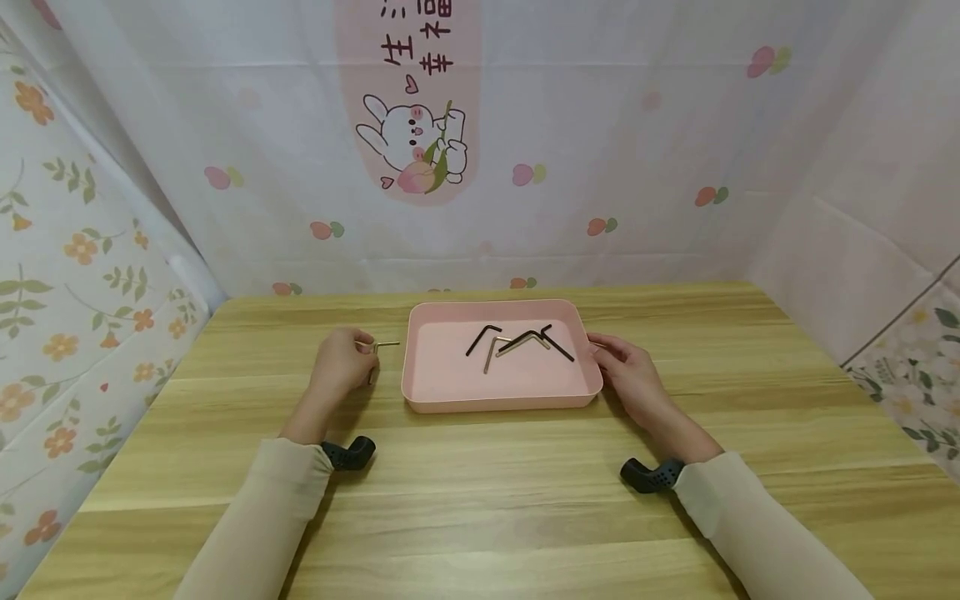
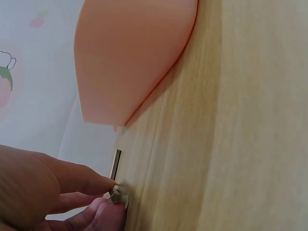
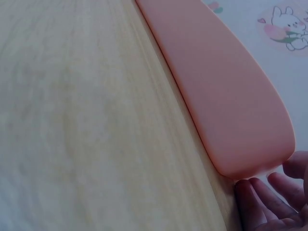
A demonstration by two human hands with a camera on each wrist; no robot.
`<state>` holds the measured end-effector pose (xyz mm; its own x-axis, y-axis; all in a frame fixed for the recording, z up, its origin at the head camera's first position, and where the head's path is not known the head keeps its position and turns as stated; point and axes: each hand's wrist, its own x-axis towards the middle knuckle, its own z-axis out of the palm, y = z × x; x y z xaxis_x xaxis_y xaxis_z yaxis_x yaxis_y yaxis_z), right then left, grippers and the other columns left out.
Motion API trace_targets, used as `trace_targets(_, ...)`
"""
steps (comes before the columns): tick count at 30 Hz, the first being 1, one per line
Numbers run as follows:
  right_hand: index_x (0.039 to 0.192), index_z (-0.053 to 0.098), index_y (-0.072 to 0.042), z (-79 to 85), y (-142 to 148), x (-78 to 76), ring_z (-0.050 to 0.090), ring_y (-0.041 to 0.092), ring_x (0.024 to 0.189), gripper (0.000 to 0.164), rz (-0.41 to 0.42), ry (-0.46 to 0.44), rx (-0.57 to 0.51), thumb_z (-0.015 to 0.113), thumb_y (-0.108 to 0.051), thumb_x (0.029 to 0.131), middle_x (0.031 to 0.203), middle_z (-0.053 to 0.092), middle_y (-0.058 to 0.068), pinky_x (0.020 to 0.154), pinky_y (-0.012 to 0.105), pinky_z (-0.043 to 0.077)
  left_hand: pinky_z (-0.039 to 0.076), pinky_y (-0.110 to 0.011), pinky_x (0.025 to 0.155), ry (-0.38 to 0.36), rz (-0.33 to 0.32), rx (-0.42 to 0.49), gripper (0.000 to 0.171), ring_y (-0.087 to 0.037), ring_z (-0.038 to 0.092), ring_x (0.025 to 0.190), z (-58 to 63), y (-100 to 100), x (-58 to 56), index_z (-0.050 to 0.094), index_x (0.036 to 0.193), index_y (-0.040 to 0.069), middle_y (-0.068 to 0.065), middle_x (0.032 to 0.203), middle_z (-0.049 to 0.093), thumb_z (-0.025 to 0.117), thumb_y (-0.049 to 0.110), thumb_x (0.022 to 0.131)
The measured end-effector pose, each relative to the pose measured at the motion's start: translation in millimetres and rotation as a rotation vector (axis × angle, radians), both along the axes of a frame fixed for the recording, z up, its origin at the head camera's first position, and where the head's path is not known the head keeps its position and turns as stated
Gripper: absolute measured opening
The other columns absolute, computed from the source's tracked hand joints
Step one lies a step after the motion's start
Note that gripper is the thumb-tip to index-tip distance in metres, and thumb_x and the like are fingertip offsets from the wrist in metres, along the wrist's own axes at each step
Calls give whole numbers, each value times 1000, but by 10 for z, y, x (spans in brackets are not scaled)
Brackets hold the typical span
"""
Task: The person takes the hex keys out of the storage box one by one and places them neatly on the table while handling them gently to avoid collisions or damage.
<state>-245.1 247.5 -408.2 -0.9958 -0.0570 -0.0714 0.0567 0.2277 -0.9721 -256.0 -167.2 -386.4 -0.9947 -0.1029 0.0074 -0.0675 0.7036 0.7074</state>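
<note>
Pinched hex key beside the tray: slip and snag risks

Left hand (image 1: 341,362) is left of the pink tray (image 1: 502,405). Thumb and fingertips closed in a pinch on a brass-coloured hex key (image 1: 387,343); one arm pokes out toward the tray, the other hangs below the fingers. Key is outside the tray, just beside its left wall, not touching it. Can't tell if its lower end touches the wood-grain table (image 1: 480,483).

Right hand (image 1: 636,371) is at the tray's right end, fingers slightly bent and spread, fingertips against or right by the outer wall. Can't tell how firm the contact is, or if anything small is tucked between the fingers.

Inside the tray, toward the right: three black hex keys (image 1: 478,340) and two paler brass-coloured keys (image 1: 490,357), some crossing.

Risks, my judgement: thin smooth key in a fingertip pinch could twist or drop, since weight sits off to one side. Its projecting arm could catch the rim if moved low. A push from the right hand could slide the tray into the key. Overlapping keys could drag each other if one is pulled.
</note>
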Motion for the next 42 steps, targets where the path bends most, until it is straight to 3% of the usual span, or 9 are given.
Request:
trace_targets(5, 153, 42, -4, -11, -18, -21, 55, 13, 129, 50, 4, -7, -3, 48, -26, 108, 155, 46, 20, 92, 8, 50, 46, -22, 62, -20, 4, -14, 37, -19, 65, 76, -12, -14, 4, 67, 118, -7, -21, 102, 71, 60, 5, 84)
trace_targets(14, 153, 43, -4, -24, -67, -55, 50, 24, 137, 50, 1, -13, 6, 48, -26, 108, 155, 45, 20, 91, 8, 50, 49, -21, 51, -79, -1, 62, 38, -7, 57, 49, -19, -53, -7, 63, 124, -7, -21, 104, 68, 58, 5, 88)
trace_targets(17, 153, 43, -4, -9, -74, -71, 51, 24, 136, 49, -5, -13, 16, 48, -25, 108, 155, 46, 19, 90, 8, 50, 50, -22, 51, -92, -17, 83, 39, -9, 59, 50, -7, -79, -26, 63, 125, -6, -23, 107, 69, 58, 7, 89)
trace_targets(21, 152, 44, -4, 43, -101, -106, 51, 23, 136, 49, 1, 1, 29, 48, -26, 108, 155, 46, 19, 90, 7, 49, 49, -22, 59, -90, -30, 48, 39, -11, 62, 62, 48, -137, -52, 65, 124, -4, -23, 110, 71, 57, 12, 89)
trace_targets(24, 152, 44, -5, 84, -102, -119, 52, 20, 135, 50, 2, 10, 33, 49, -28, 108, 155, 46, 18, 90, 7, 49, 48, -22, 61, -92, -34, 40, 39, -11, 62, 64, 105, -169, -84, 65, 124, -3, -19, 103, 72, 56, 15, 90)
trace_targets(29, 153, 43, -6, 96, 25, -55, 53, 7, 127, 53, -13, -5, 67, 49, -32, 107, 156, 45, 17, 90, 6, 48, 51, -21, 57, -142, -70, 121, 40, -9, 60, 57, 120, -109, -153, 62, 127, -5, -8, 83, 65, 54, 14, 93)
trace_targets(36, 154, 40, -4, 23, 89, 0, 55, -8, 115, 57, 18, -19, 16, 50, -34, 107, 157, 42, 19, 91, 7, 49, 54, -23, 59, -168, -76, 156, 43, -12, 61, 64, 89, -103, -102, 56, 133, -6, -21, 110, 65, 52, 17, 97)
trace_targets(42, 154, 40, -3, -1, 23, -20, 55, -8, 113, 56, 23, -16, 12, 50, -33, 107, 157, 42, 20, 91, 8, 50, 55, -24, 59, -127, -51, 134, 43, -13, 62, 61, 93, -151, -79, 57, 135, -4, -25, 122, 63, 54, 21, 99)
